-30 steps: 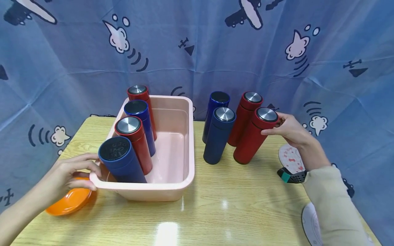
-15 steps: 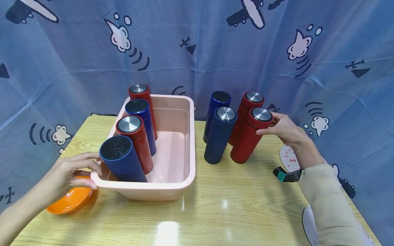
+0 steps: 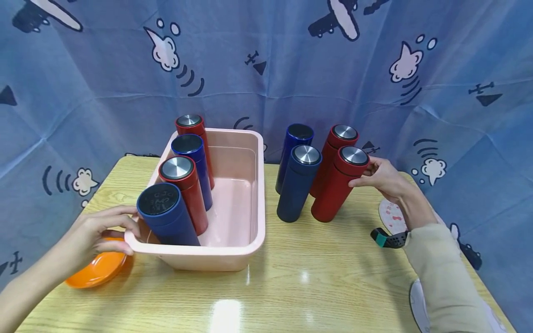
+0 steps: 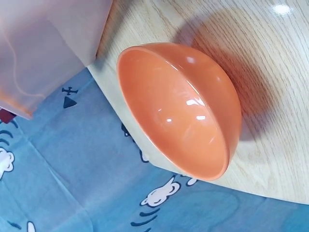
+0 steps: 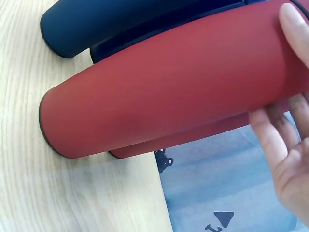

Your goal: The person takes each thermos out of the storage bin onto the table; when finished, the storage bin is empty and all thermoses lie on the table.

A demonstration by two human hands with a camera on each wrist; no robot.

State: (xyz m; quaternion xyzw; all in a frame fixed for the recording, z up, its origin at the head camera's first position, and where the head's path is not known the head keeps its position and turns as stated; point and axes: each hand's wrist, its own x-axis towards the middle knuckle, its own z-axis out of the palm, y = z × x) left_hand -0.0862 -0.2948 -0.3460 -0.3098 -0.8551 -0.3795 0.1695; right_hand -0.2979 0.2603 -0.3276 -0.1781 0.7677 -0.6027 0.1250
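Take the pink tub (image 3: 233, 259) as your marker. Nearest you, at its front left corner, your left hand (image 3: 93, 233) pinches the rim, fingers curled over the edge and thumb below, which looks like a steadying hold on the tub. Just left of that corner, touching the hand's underside, lies the orange bowl (image 4: 181, 108) at the table's (image 3: 291, 286) edge. Inside the tub, along its left wall, four flasks stand in a row, the front one a blue flask (image 3: 164, 215). Right of the tub, apart from it, stand four more. Your right hand (image 3: 385, 178) wraps its fingers (image 5: 289, 24) round the top of the front red flask (image 3: 338, 185), apparently to lift it. Beside it stands a navy flask (image 3: 297, 182).
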